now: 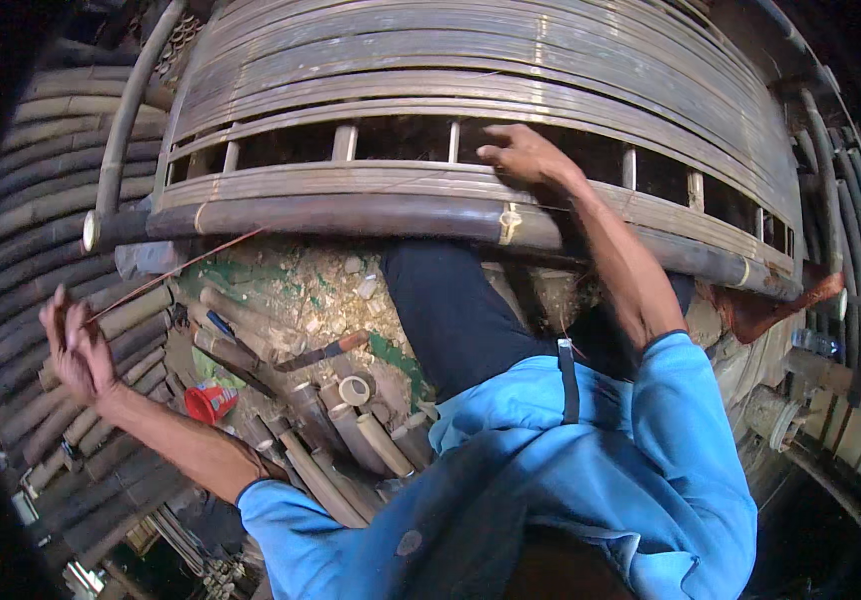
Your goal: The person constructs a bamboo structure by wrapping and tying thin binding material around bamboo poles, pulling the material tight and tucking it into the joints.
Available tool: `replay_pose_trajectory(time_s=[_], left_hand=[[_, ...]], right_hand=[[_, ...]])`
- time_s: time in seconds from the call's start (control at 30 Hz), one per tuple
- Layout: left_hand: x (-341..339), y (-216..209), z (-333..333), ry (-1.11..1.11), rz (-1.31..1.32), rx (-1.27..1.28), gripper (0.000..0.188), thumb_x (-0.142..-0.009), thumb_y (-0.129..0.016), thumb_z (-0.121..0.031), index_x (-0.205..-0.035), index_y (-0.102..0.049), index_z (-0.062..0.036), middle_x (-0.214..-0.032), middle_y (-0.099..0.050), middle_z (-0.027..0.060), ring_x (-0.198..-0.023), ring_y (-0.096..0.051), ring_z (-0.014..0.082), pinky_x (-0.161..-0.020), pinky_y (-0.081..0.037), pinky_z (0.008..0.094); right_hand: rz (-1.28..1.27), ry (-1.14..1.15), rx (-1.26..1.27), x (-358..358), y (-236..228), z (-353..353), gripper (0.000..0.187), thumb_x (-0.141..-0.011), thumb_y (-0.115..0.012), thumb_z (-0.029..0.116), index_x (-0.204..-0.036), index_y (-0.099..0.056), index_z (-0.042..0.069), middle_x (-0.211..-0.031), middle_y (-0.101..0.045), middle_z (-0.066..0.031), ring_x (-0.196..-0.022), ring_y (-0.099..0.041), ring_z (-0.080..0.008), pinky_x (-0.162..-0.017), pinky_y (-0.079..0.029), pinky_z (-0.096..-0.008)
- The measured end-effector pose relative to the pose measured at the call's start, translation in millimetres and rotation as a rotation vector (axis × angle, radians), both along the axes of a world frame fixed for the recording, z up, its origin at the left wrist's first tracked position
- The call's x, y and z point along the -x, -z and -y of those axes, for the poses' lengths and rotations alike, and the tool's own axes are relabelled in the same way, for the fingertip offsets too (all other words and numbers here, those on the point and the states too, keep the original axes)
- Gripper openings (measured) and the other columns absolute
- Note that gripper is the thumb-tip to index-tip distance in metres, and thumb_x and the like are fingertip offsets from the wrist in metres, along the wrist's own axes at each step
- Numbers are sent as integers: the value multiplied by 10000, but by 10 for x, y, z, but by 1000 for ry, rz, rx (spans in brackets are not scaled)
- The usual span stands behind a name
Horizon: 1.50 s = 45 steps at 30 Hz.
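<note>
While the left hand (pixel 81 348) is pinching a thin reddish strand (pixel 181 270) slanting up rightward to a dark round bamboo pole (pixel 331 213), the right hand (pixel 531 160) is lying over a brown slatted-bamboo panel (pixel 431 88), its grip unclear.

We are seeing round poles (pixel 61 205) lying at nine o'clock, a red container (pixel 210 404) and a wooden-handled blade (pixel 325 351) resting at eight, a clear bottle (pixel 815 343) at three.

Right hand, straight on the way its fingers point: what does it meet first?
Likely the short pale strut just left of the right hand, between the bamboo slats; depth is unclear, so it might pass above.
</note>
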<state>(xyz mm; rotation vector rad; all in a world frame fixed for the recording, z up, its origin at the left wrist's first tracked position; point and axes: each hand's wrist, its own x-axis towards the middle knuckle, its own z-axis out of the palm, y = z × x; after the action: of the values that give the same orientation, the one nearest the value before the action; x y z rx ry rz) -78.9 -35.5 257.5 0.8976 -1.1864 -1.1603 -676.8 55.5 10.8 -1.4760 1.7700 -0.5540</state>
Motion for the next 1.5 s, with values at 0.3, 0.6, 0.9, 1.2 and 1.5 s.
replay_pose_trajectory(time_s=[0.3, 0.6, 0.9, 1.2, 1.5], left_hand=[[3928, 1916, 265, 416, 1441, 85, 194, -787, -718, -122, -952, -819, -134, -950, -758, 171, -887, -741, 351, -832, -582, 450], [4103, 2312, 177, 497, 1253, 29, 182, -775, -758, -190, -919, -814, -95, -930, -735, 251, -912, -730, 401, -848, -578, 470], [3876, 1650, 72, 968, -79, -461, 808, -872, -748, -83, -1566, -333, -66, -1160, -710, 143, -606, -551, 45, -398, -319, 142], [3059, 1515, -90, 356, 1037, 329, 489, -753, -752, -168, -1240, -718, -143, -788, -690, 106, -687, -631, 166, -707, -543, 322], [-482, 841, -866, 319, 768, -485, 325, -925, -700, -348, -828, -631, -46, -735, -496, -20, -693, -471, 105, -626, -357, 282]], right_hand=[[-31, 38, -177, -110, 475, 403, 532, -834, -626, 340, -1217, -680, -25, -1219, -649, -320, -1141, -655, -432, -992, -527, -441], [21, 64, -112, -163, 176, 195, 297, -882, -624, 346, -939, -757, 87, -882, -740, -192, -817, -697, -374, -797, -540, -461], [920, 141, 263, 172, -404, -401, 184, -993, -591, 129, -1035, -707, -8, -990, -708, -55, -894, -613, -122, -881, -490, -292], [228, 77, 355, 124, -849, -429, 327, -1022, -616, 316, -1026, -742, 15, -932, -723, -47, -906, -644, -126, -857, -508, -304], [-12, 94, 323, 262, -511, -248, 418, -956, -627, 393, -1100, -739, 17, -1081, -737, -209, -1031, -701, -328, -943, -520, -402]])
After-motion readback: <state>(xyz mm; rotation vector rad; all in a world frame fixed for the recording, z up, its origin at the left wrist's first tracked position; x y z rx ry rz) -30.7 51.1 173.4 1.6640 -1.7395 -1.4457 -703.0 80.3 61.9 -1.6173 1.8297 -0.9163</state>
